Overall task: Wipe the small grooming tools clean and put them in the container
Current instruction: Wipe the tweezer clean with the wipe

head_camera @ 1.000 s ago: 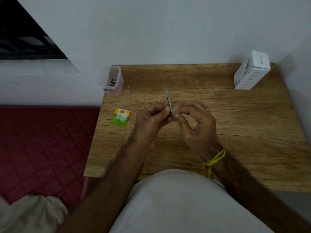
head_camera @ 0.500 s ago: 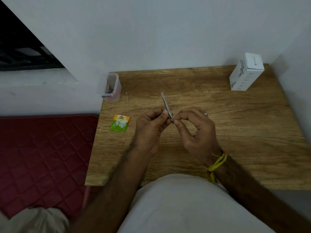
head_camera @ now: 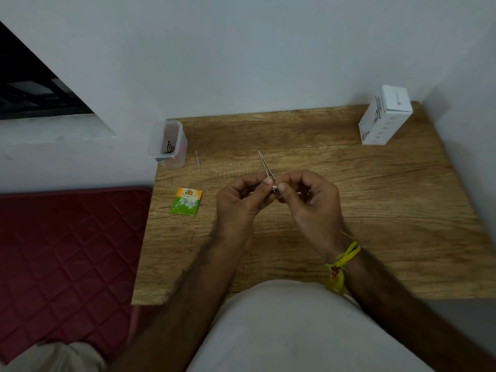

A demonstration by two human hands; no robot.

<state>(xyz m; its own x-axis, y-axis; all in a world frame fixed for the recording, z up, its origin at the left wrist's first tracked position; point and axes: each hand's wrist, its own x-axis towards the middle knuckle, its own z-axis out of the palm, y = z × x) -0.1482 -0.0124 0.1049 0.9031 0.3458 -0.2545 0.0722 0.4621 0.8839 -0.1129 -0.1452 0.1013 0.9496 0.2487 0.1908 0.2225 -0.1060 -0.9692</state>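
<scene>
My left hand (head_camera: 241,202) pinches a thin metal grooming tool (head_camera: 265,166) near its lower end, and the tool points up and away over the wooden table (head_camera: 375,210). My right hand (head_camera: 308,202) pinches a small white wipe (head_camera: 275,187) against the tool's lower end. A second thin metal tool (head_camera: 198,162) lies flat on the table beside the clear plastic container (head_camera: 167,145) at the back left corner. Dark tools stand inside the container.
A green and orange sachet (head_camera: 187,201) lies on the table left of my hands. A white box (head_camera: 385,118) stands at the back right corner against the wall. A red quilted mat (head_camera: 67,251) lies beyond the table's left edge.
The tool's free end has tilted further to the left. Both hands keep their pinch at its lower end, and the view has shifted slightly.
</scene>
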